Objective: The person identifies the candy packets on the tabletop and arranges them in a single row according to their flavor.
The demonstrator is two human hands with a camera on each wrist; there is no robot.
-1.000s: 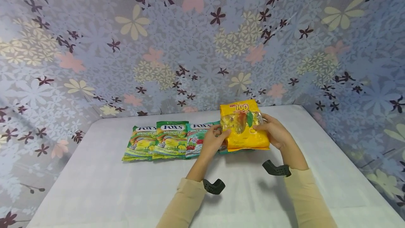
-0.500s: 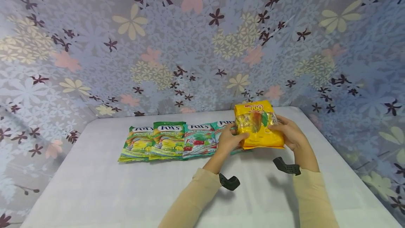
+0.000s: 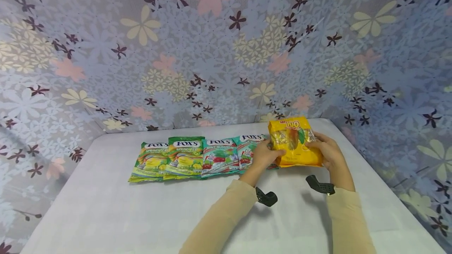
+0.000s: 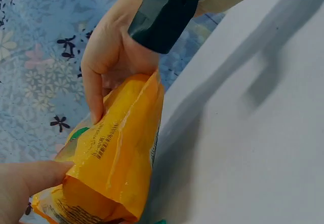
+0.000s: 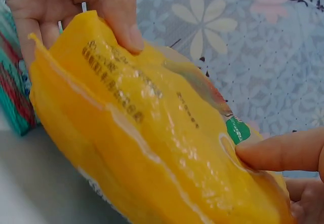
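Note:
Both hands grip a yellow LOT 100 candy bag (image 3: 294,154) at the right end of a row of candy bags. My left hand (image 3: 263,155) holds its left side, thumb on the front and fingers behind. On the right side my right hand (image 3: 328,152) does likewise, its thumb pressing the front. In the right wrist view the yellow bag (image 5: 152,127) is tilted, with its bottom seam toward the camera. A teal FOX'S Mint Blossom bag (image 3: 246,150) lies just left of it, partly covered by the left hand and the yellow bag.
Further left lie another Mint Blossom bag (image 3: 220,158) and two green FOX'S Spring Tea bags, one nearer (image 3: 184,158) and one at the far left (image 3: 152,162), edges overlapping. All are on a white-covered table (image 3: 141,214). A floral cloth wall (image 3: 212,69) stands behind.
Both hands have carried the yellow candy bag rightward and slightly lower, off the second Mint Blossom bag, which now shows more. The view has shifted slightly.

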